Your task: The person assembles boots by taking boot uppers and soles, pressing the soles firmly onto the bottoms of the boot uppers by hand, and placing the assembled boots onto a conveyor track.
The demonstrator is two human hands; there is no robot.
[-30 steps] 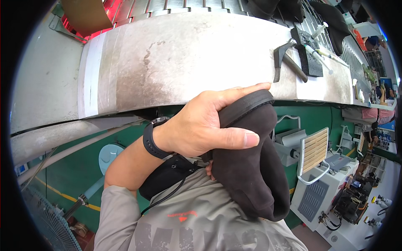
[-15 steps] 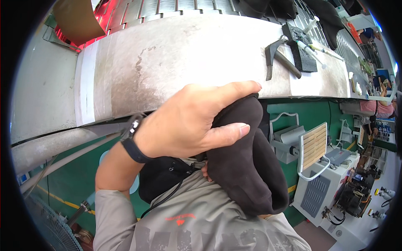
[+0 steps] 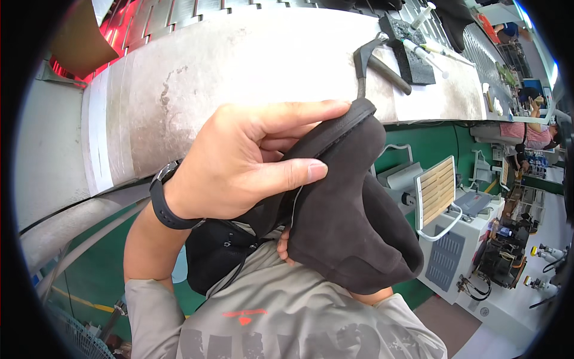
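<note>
Close against my chest, my left hand [image 3: 239, 161] clasps a dark suede ankle boot [image 3: 347, 209]: my forefinger runs along the edge of its black sole [image 3: 335, 128], my thumb presses flat on the suede side, and my other fingers curl between them. The boot is tilted, sole edge toward the bench beyond my grip, its open collar hanging low on the near side. On that wrist sits a black watch [image 3: 164, 206].

Under the boot, only a few fingertips of my right hand [image 3: 284, 246] show at its lower edge, and a bit of forearm below the collar. They touch the boot, but I cannot tell whether that hand is clenched on it or merely supporting it.

Beyond my grip stretches a grey, stained workbench [image 3: 197, 90]. Up past my forefinger tip lies a hammer [image 3: 373, 57], with a dark block [image 3: 412, 51] and white brushes or applicators [image 3: 424, 51] just beside it. Beneath my left wrist hangs a black pouch [image 3: 215, 254] against my grey shirt [image 3: 281, 317]. Off to the right of the boot stands a white machine [image 3: 460, 239] with a slatted panel [image 3: 436, 190], before a green wall [image 3: 430, 149].
</note>
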